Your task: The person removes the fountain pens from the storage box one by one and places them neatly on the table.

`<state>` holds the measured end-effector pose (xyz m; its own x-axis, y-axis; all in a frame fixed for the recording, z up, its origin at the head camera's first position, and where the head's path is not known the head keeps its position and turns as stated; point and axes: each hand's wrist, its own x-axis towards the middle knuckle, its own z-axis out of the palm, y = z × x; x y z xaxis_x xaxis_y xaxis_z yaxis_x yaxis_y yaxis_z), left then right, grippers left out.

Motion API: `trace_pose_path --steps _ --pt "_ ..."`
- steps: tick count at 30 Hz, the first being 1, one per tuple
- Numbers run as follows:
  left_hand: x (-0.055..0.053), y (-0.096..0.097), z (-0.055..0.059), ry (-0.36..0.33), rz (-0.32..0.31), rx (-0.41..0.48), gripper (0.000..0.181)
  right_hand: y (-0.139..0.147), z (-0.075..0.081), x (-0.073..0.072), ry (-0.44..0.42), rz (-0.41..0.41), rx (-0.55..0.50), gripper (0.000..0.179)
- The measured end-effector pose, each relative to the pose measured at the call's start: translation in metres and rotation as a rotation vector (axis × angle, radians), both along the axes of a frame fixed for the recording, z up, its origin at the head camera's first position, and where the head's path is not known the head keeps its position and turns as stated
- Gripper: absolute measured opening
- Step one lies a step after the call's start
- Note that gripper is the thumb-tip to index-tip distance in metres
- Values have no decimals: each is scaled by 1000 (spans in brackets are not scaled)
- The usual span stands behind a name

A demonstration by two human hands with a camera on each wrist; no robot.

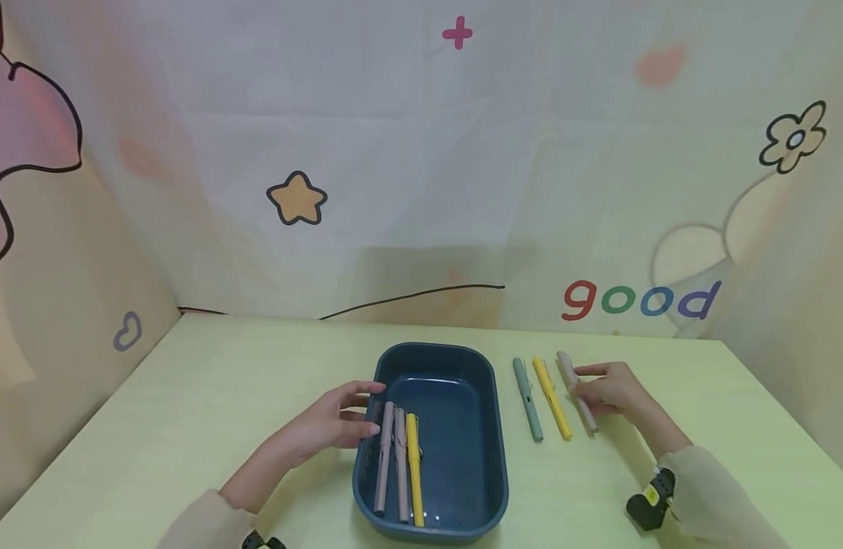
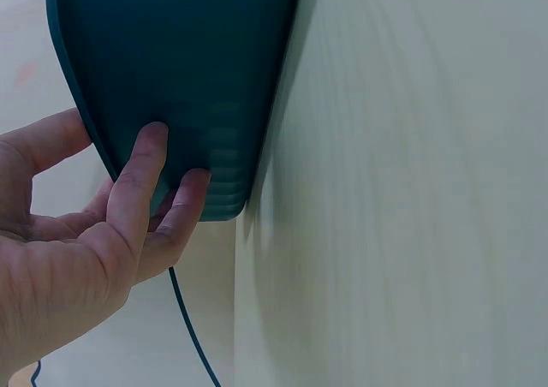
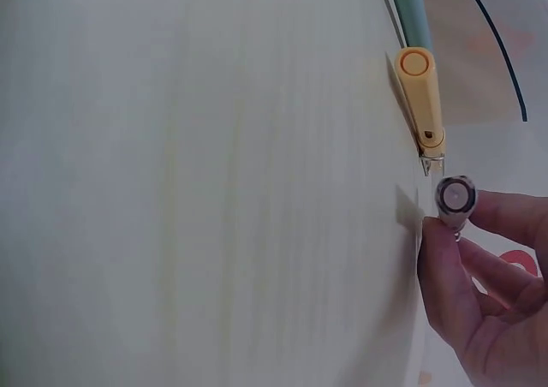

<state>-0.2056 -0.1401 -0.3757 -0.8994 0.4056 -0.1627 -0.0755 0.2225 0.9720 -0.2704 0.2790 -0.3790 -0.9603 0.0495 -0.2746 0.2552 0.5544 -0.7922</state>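
Observation:
Between finger and thumb, my right hand (image 1: 612, 387) pinches a mauve-grey pen (image 1: 565, 367) at the right; the right wrist view shows the pen (image 3: 456, 195) end-on. Left of it lie a yellow pen (image 1: 552, 396) and a green pen (image 1: 527, 399), roughly parallel. My left hand (image 1: 339, 415) holds the left wall of a dark blue plastic tray (image 1: 456, 442); in the left wrist view its fingers lie against the tray's outer wall (image 2: 171, 53). Inside, along the left side, are two mauve-grey pens (image 1: 383, 457) and a yellow pen (image 1: 414, 469).
The pale yellow-green tabletop (image 1: 257, 358) runs back to a printed cloth backdrop (image 1: 421, 168), with cloth walls at both sides. Each sleeve has a black wrist device; the right device (image 1: 651, 499) sits near the table surface.

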Motion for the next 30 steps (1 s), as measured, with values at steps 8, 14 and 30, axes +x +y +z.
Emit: trace_pose_path --steps 8,14,30 --pt "0 0 2 2 -6 8 60 -1 4 1 -17 0 2 54" --pt "1 0 4 2 -10 5 60 -2 5 1 -19 8 14 52" --pt "2 1 3 1 0 1 59 -4 1 -1 -8 10 158 46"
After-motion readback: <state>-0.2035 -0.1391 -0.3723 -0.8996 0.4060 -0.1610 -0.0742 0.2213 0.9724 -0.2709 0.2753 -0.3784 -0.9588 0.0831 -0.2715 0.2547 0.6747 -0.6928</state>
